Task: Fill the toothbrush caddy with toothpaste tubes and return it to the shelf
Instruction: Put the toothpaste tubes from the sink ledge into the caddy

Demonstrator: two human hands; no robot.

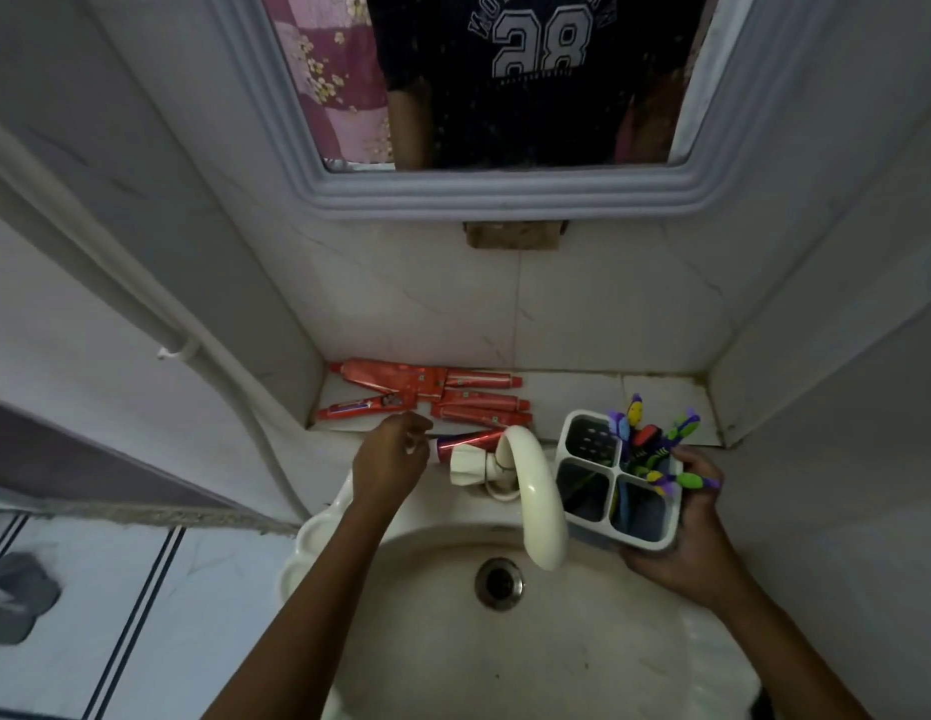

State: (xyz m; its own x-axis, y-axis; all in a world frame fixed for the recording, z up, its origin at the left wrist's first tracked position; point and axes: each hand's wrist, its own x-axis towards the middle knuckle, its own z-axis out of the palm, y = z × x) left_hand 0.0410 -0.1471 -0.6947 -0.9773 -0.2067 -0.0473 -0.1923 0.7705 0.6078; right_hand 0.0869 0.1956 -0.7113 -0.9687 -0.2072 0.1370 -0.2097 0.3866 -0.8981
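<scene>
Two hands are seen over a white sink (505, 667). A red tube (466, 442) is pinched at its flat end by the left hand (388, 462), whose fingers are closed on it. This tube is held just above the back edge of the sink, and its far end is hidden behind the tap (536, 491). A white caddy (616, 485) is held by the right hand (697, 532), with the fingers wrapped around its near and right sides. The caddy is kept in the air at the right of the tap, over the sink's rim, and it is tilted a little. Four boxes are seen inside the caddy. Bright toothbrushes (655, 449) in purple, green and yellow are packed into the far right box, and they lean out over the thumb. Holes are seen in the floor of the far left box. Something blue is seen low in the near right box, but what it is cannot be told. More red tubes (432, 394) are laid flat on the shelf (661, 402) behind the sink, at its left end, close beside each other, with some touching. Above the shelf a mirror (505, 189) with a grey frame is hung on the wall, and a dark shirt with a white number is shown in it. A grey drain (499, 584) is set in the middle of the sink.
</scene>
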